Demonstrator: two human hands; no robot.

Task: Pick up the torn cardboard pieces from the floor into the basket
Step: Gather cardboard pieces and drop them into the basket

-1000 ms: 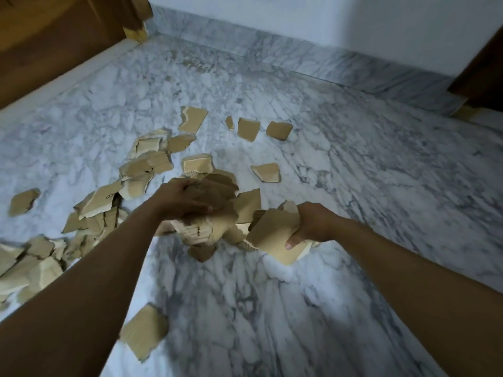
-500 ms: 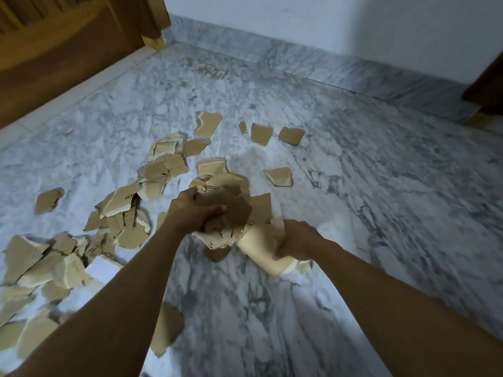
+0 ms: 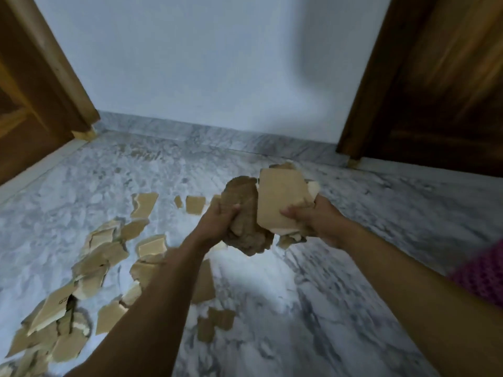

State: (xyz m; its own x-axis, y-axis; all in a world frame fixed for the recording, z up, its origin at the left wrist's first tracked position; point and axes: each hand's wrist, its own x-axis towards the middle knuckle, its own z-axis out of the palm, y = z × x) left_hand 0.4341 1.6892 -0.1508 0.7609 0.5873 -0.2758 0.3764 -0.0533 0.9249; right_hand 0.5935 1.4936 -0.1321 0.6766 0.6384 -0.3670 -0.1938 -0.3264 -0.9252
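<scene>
A bundle of torn cardboard pieces [image 3: 268, 205] is held between both hands above the marble floor [image 3: 313, 295]. My left hand [image 3: 217, 223] grips the darker crumpled part from the left. My right hand [image 3: 315, 216] holds a larger flat tan piece against the bundle from the right. Several more torn pieces [image 3: 95, 257] lie scattered on the floor to the left and under my left arm. Two or three small pieces [image 3: 194, 204] lie farther back. No basket is in view.
A wooden door frame [image 3: 62, 85] stands at the left and a darker wooden door [image 3: 435, 85] at the right. A pale wall [image 3: 212, 63] with a marble skirting closes the far side. A pink knitted sleeve [image 3: 484, 270] shows at the right edge.
Both hands have lifted the gathered bundle off the floor and raised it. The view has tilted up, so the wall and both doors now show.
</scene>
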